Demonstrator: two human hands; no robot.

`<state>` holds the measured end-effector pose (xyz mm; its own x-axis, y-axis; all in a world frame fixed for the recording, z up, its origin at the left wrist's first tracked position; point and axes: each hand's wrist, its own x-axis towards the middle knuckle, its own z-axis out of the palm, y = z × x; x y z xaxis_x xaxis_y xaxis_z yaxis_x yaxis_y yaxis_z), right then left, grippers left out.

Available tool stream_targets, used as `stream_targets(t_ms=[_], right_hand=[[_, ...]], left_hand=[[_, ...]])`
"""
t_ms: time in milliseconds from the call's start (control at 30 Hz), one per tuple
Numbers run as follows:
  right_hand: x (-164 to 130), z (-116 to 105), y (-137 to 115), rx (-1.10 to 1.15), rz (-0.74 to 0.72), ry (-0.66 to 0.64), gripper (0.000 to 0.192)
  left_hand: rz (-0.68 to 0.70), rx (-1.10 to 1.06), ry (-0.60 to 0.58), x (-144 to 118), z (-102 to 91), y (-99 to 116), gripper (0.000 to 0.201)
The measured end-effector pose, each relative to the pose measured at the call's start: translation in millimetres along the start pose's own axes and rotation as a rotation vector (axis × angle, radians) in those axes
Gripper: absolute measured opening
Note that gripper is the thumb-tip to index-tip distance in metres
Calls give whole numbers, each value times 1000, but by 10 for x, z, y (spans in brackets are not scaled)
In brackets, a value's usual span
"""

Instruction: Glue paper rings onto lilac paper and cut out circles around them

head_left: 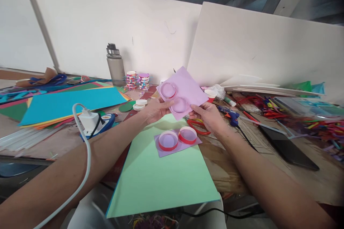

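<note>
A square of light purple paper (186,84) is raised over the table between my two hands, tilted on one corner. Two rings (168,90) sit on its face, along the lower left edge. My left hand (158,110) pinches that edge with the thumb near the lower ring. At the lower right edge, my right hand (205,113) grips the same paper. Below lies a second purple piece (178,146) bearing two red and white rings (168,141), on a large light green sheet (163,179).
A bottle (115,66) and stacks of small discs (131,80) stand at the back. Coloured sheets (72,102) lie left, beside a white plug (90,120) with its cable. On the right are a glue gun (233,116), red-handled scissors (198,127) and a dark phone (288,148).
</note>
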<state>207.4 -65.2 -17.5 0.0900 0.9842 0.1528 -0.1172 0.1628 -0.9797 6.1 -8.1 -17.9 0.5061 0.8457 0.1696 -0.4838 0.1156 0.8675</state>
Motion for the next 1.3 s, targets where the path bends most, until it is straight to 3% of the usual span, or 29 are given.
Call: stream_targets(t_ms=[167,333,533,1000,1300], right_hand=[[0,-46,-19,29,-58,-83,42],[29,-120,-59,18,-103,16,38],[43,-137,-35,-66,-107,69,36],[4,-123,-3,-331,-170,36,24],[0,-139,48,-501,-204,19,21]], left_hand=[[80,18,93,33,-16,89,35],[249,-99,282,92,-106,285,30],[314,-89,337,123,-219,343,34],[6,187,347,115,-212,-44,33],[-291,275,312,59,-154,-64,22]])
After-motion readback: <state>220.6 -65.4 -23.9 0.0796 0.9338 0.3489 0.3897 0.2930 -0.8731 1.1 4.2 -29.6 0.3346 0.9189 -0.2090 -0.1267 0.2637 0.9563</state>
